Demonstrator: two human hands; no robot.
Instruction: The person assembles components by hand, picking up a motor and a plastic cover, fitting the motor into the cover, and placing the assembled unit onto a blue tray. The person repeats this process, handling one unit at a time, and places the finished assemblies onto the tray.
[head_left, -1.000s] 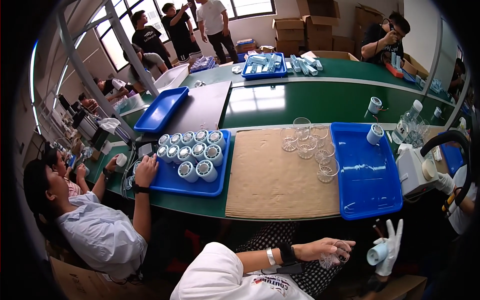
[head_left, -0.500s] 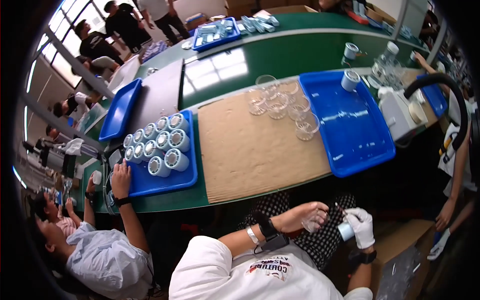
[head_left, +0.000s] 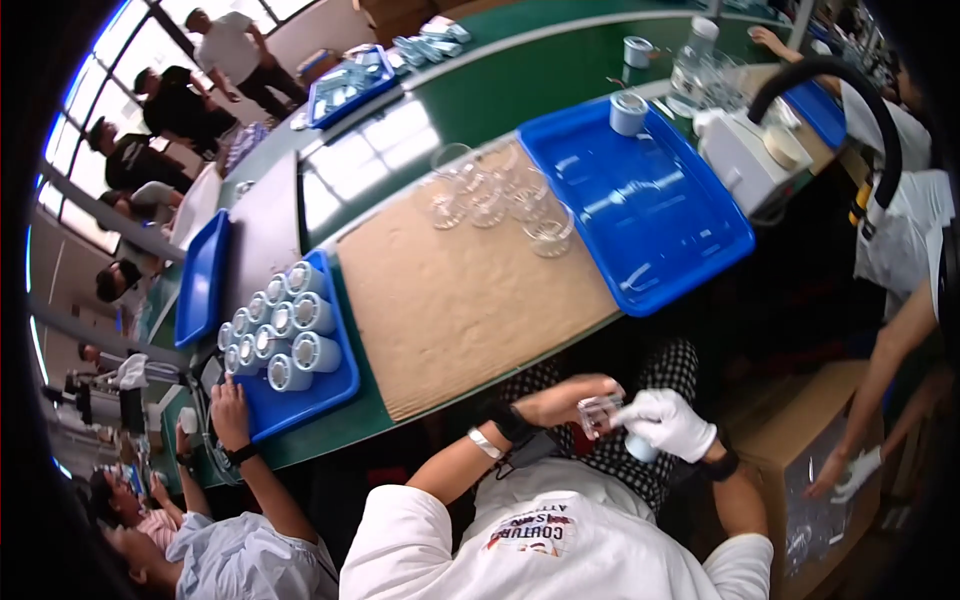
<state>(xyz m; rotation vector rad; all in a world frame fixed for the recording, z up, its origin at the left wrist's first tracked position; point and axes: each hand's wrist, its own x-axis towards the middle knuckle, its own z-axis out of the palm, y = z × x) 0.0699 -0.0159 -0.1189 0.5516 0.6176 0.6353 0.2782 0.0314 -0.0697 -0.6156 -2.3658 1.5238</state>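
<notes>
Transparent cup (head_left: 597, 412) sits in the left hand's (head_left: 558, 402) curled fingers above the lap (head_left: 672, 378), just beside the gloved right hand (head_left: 668, 424), closed around a pale-blue cylinder (head_left: 641, 450), a two-handed step apparently calling for steady, light grip.

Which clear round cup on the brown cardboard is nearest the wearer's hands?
The cup at front right, beside the blue rectangular plastic tray; the other cups sit farther back.

Both forearms (head_left: 450, 466) angle in toward each other on the near side of the cardboard sheet (head_left: 460, 315). Left hand (head_left: 565, 402) is bare and curled in a grip, right hand (head_left: 668, 425) is white-gloved, also curled, a bit further right of the sheet. Basically knuckle to knuckle, can't tell if they're touching tbh.
</notes>
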